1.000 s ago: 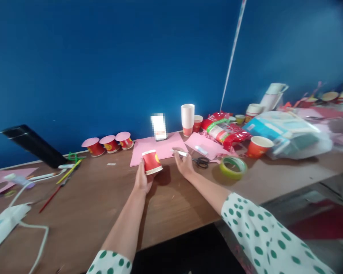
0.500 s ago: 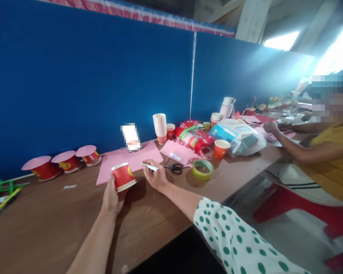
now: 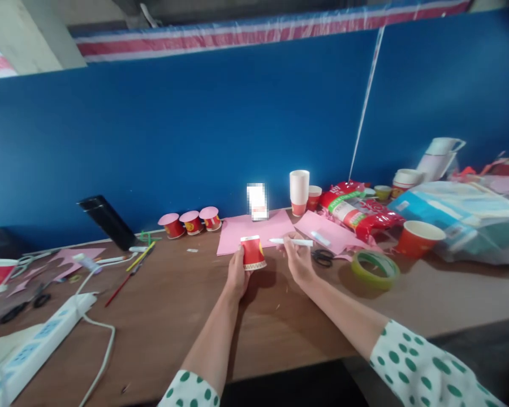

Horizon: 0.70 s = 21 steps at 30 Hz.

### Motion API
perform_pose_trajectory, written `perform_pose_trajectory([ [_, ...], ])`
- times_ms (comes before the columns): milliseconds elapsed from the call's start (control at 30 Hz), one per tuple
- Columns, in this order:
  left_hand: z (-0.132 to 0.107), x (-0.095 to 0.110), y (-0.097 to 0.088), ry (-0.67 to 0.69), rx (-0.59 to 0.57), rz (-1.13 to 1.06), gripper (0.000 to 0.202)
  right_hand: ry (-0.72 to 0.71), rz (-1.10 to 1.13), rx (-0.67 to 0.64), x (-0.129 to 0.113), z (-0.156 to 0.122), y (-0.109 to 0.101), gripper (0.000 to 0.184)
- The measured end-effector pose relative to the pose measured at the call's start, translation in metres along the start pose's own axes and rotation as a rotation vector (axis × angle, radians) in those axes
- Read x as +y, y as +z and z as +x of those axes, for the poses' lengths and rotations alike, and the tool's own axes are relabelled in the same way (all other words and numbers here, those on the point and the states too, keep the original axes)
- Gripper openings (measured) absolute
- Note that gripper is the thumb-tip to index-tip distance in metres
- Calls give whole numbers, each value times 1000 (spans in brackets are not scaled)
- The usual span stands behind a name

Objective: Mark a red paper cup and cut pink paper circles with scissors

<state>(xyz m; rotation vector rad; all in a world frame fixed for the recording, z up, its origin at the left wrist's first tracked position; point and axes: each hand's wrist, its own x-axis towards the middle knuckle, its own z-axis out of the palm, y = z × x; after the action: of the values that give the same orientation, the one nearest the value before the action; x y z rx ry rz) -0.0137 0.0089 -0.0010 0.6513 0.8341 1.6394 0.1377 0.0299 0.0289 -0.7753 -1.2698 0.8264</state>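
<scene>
My left hand (image 3: 236, 272) grips a red paper cup (image 3: 253, 254) with a white patterned band along its lower edge, held just above the table. Close to its right, my right hand (image 3: 300, 261) pinches a white pen (image 3: 294, 242), its tip pointing left toward the cup but apart from it. Pink paper sheets (image 3: 233, 233) lie flat behind the cup. Three red cups topped with pink discs stand in a row to the left, the nearest to me being the right one (image 3: 211, 220). Black-handled scissors (image 3: 323, 258) rest right of my right hand.
Right of my hands are a roll of yellow-green tape (image 3: 375, 270), an orange cup (image 3: 419, 238), a red plastic package (image 3: 360, 212) and stacked white cups (image 3: 299, 192). On the left lie a power strip (image 3: 46, 342), its cable, brushes and a black bottle (image 3: 108, 221). A blue panel (image 3: 220, 124) stands behind.
The view has swung left, bringing the power strip and bottle in and taking the co-worker out. The cup remains in my left hand; the pen in my right hand now lies more level.
</scene>
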Motion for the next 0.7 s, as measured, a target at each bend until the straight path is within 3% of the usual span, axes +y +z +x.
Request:
perform_pose_trajectory([
  [100, 2, 0, 1, -18, 0, -28, 39, 0, -22, -44, -6, 19, 4, 18],
  [233, 6, 5, 5, -106, 82, 7, 43, 52, 36, -12, 1, 40, 6, 21],
  [333, 10, 8, 10, -149, 104, 36, 43, 112, 77, 42, 14, 39, 3, 23],
  [533, 24, 7, 12, -142, 33, 121, 45, 176, 110, 100, 28, 29, -6, 23],
  [700, 27, 2, 0, -157, -39, 42, 46, 160, 94, 4, 19, 24, -2, 22],
])
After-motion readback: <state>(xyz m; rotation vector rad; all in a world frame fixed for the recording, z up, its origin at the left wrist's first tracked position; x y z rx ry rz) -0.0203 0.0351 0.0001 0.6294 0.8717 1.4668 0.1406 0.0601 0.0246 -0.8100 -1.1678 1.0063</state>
